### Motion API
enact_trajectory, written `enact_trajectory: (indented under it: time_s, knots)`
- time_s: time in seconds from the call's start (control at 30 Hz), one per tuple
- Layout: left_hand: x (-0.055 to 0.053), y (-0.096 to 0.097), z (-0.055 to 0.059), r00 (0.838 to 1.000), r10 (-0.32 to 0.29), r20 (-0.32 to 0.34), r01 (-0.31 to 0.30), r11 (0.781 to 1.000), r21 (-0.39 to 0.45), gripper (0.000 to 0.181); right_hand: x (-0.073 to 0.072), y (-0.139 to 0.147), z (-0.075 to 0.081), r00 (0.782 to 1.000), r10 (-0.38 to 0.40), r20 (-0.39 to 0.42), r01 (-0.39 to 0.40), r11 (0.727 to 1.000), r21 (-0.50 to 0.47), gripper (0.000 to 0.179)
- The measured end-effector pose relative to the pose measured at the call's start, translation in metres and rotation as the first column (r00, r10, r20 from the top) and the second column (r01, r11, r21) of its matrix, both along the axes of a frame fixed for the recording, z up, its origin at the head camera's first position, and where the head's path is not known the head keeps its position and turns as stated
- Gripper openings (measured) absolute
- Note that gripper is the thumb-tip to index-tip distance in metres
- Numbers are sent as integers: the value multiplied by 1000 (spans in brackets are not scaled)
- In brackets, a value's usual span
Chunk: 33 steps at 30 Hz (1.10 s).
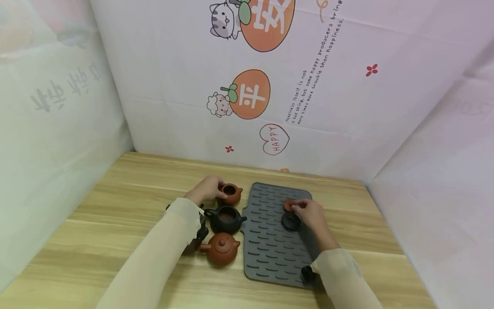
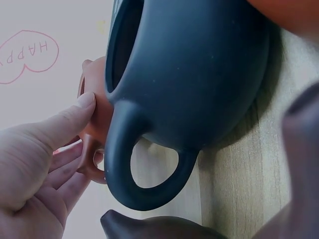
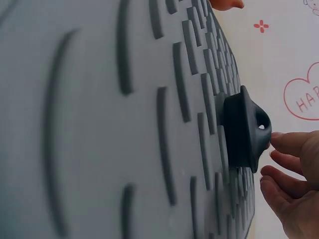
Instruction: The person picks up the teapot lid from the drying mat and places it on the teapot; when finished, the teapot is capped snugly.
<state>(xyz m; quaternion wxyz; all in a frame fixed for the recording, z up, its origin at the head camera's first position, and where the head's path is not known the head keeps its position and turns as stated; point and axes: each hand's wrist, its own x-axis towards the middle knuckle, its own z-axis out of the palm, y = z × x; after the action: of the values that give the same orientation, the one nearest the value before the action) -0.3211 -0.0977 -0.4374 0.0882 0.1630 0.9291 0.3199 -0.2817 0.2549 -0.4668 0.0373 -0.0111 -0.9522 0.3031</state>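
Observation:
My left hand (image 1: 208, 189) holds the small open red-brown teapot (image 1: 233, 198) at its handle side, at the back of the table. In the left wrist view the thumb lies on its body and the fingers are behind the handle. Nearer stands an open black teapot (image 2: 199, 74), which partly covers the red-brown one in that view. On the grey ridged mat (image 1: 266, 253), my right hand (image 1: 311, 213) pinches a small red-brown lid (image 1: 287, 204). A black lid (image 3: 241, 132) lies on the mat just in front; it hides the red-brown lid in the right wrist view.
A lidded red-brown teapot (image 1: 222, 256) stands in front of the black one. A dark brown pot (image 1: 190, 249) is partly under my left forearm. White printed cloth (image 1: 324, 141) walls the wooden table (image 1: 96, 240) at the back and both sides.

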Motion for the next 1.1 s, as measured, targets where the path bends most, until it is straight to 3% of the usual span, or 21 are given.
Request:
enact_trajectory:
  time_s: [0.27, 0.53, 0.87, 1.1]
  knots:
    - [1, -1, 0, 999, 24, 37, -26, 999, 43, 34, -10, -8, -4, 1000, -20, 11, 20, 1000, 17, 22]
    - [0, -1, -1, 998, 39, 41, -41, 998, 37, 37, -16, -19, 2, 998, -40, 39, 40, 999, 7, 20]
    - [1, 1, 0, 998, 48, 43, -49, 998, 25, 40, -21, -51, 19, 1000, -13, 3, 13, 1000, -12, 18]
    - [2, 1, 1, 998, 44, 39, -45, 999, 20, 41, -27, -79, 22, 999, 36, -9, -36, 998, -56, 17]
